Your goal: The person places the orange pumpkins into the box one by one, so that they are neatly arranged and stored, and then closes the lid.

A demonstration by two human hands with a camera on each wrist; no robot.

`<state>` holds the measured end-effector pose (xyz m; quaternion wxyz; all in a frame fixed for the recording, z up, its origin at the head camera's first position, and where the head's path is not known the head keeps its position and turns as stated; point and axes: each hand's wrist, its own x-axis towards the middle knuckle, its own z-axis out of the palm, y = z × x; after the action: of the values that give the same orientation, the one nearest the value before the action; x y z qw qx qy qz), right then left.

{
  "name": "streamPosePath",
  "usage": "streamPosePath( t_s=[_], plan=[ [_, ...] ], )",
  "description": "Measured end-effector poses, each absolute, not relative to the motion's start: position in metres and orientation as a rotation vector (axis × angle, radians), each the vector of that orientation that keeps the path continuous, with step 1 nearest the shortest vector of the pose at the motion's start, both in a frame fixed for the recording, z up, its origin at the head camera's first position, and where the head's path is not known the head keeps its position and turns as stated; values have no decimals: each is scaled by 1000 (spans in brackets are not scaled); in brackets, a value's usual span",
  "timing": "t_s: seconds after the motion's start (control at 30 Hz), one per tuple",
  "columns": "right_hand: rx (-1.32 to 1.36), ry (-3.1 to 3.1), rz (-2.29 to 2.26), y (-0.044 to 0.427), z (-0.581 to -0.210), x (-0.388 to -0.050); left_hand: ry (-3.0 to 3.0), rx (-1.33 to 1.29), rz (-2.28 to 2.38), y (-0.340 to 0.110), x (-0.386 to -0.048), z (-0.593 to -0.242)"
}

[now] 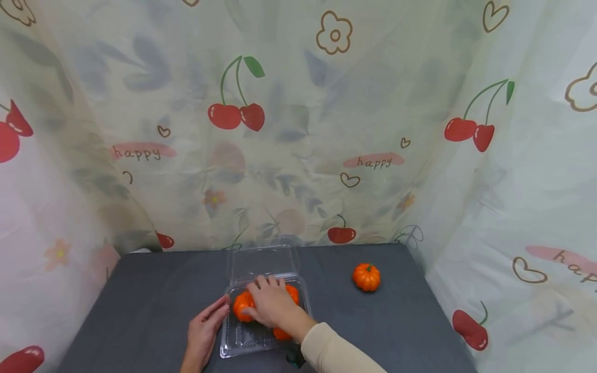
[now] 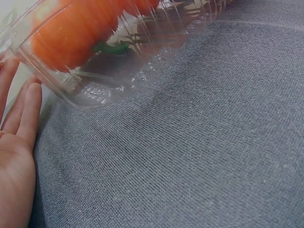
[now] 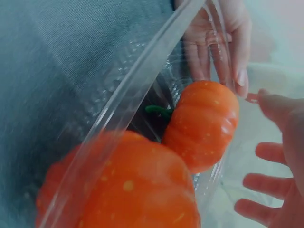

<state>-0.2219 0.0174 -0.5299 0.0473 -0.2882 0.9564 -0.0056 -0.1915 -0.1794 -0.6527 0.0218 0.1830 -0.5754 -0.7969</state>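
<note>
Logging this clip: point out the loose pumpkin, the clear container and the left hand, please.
Loose pumpkin [image 1: 366, 278]: head view, middle of its orange body.
Clear container [image 1: 252, 340]: head view, bare near part of its base.
Left hand [image 1: 204, 327]: head view, middle of the hand.

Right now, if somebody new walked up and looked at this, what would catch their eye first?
Probably the bright orange pumpkins in the open clear container, with the right hand over them and the left hand at its left edge. Next, perhaps, the lone pumpkin on the dark table, right of the container. Behind it all hangs a pale backdrop printed with red cherries.
</note>
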Motion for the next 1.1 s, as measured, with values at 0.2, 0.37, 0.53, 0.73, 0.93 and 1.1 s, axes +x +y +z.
streamPosePath(
  t_s=[0.2, 0.37, 0.53, 0.73, 0.93, 1.1],
  plan=[
    [-918, 2952, 7, 22, -536, -223, -1762, 551, -2480, -178, -190, -652],
    [-947, 2950, -53, 29, -538, -224, -1768, 538, -2481, -178, -190, -654],
    [-936, 2960, -71, 38, -533, -227, -1788, 560, -2463, -179, -192, -654],
    [-917, 2972, -141, 51, -532, -231, -1780, 568, -2479, -179, -193, -653],
    [-866, 3003, -121, 67, -535, -234, -1751, 534, -2485, -179, -193, -652],
    [-798, 3023, -149, 82, -538, -236, -1781, 553, -2476, -178, -192, -652]
  ],
)
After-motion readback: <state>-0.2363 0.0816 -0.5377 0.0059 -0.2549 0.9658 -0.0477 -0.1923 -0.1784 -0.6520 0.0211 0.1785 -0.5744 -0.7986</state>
